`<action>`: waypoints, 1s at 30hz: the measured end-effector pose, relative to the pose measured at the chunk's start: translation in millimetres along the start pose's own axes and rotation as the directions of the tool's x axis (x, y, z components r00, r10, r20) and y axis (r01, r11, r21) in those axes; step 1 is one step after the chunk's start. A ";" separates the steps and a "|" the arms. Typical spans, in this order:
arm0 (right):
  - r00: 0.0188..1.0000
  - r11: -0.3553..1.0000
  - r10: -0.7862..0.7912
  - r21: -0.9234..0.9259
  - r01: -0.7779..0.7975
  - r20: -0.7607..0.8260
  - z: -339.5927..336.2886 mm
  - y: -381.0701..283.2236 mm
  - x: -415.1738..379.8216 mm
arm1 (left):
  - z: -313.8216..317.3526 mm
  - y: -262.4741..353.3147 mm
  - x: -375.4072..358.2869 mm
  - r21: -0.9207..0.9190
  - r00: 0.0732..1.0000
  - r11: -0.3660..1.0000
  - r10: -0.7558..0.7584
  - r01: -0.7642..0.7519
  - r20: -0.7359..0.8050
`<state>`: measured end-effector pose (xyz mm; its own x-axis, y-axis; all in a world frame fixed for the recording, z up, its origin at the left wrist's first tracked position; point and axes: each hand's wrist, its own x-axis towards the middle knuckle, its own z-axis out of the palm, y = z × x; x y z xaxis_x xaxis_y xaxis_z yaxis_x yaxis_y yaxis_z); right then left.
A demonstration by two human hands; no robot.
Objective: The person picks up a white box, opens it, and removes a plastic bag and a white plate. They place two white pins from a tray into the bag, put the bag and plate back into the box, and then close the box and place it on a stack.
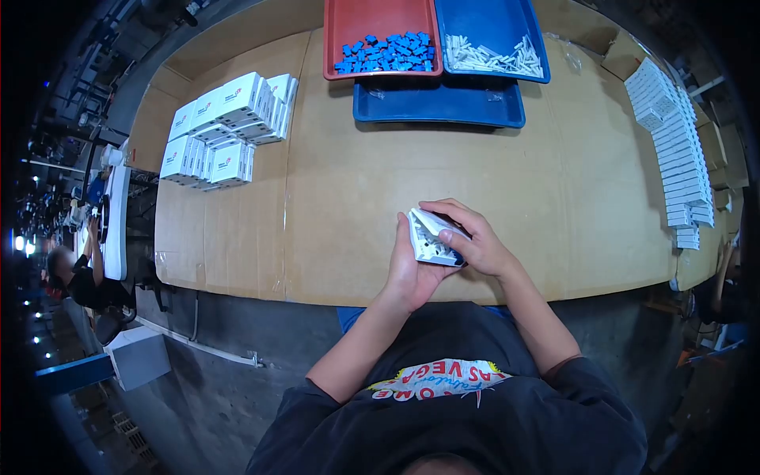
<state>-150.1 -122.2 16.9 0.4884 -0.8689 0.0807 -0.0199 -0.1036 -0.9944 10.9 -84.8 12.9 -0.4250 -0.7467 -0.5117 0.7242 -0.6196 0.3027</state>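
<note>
Near the table's front edge, both hands hold one small white box with its lid partly raised and white and dark pieces showing inside. My left hand [407, 265] is wrapped round the left side and underside of the white box [430, 247]. Over the box's right side lies my right hand [475, 242], its thumb on the lid and its fingers along the far edge. What the small pieces inside are is too small to tell.
Stacked white boxes [229, 107] stand at the left; long rows of white boxes [673, 150] line the right. At the back are a red tray [380, 16] with blue parts, a blue tray [491, 16] with white parts and a lower blue tray [439, 107]. Another person [91, 277] sits far left.
</note>
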 end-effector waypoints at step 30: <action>0.979 0.979 0.181 0.079 -0.189 0.097 -3.9 2.5 -2.8 | -2.1 -0.5 3.8 0.009 0.993 0.996 -0.093 0.094 -0.068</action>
<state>-154.9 -122.0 14.5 0.5587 -0.8224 -0.1074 -0.0426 0.1008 -0.9940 10.0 -86.8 9.1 -0.4528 -0.6678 -0.5908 0.6761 -0.6891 0.2607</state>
